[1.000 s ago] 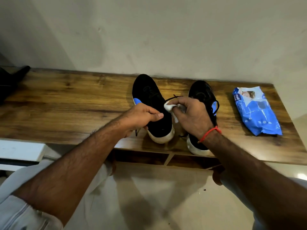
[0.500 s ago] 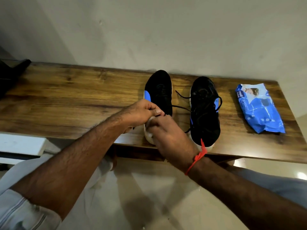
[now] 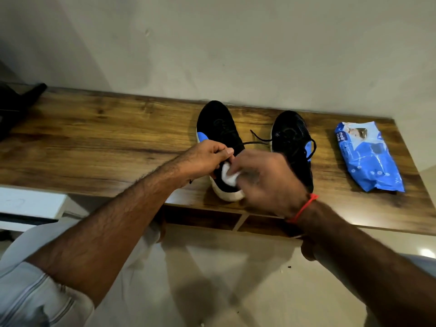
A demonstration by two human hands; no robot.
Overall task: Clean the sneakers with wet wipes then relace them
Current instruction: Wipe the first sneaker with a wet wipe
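Against a plain wall, the wooden worktop [image 3: 94, 147] is carrying two black sneakers: the left hand [image 3: 205, 159] is gripping the left sneaker [image 3: 219, 131], and the right hand [image 3: 266, 182] is pinching a wet wipe [image 3: 227, 177].

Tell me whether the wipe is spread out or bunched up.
Bunched up: the wipe shows as a small white wad in the right hand, against the left sneaker.

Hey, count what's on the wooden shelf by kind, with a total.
Sneakers: 2, left one and right one
Wipe: 1, in the right hand
Wipes pack: 1
Dark thing at far left edge: 1
Total: 5
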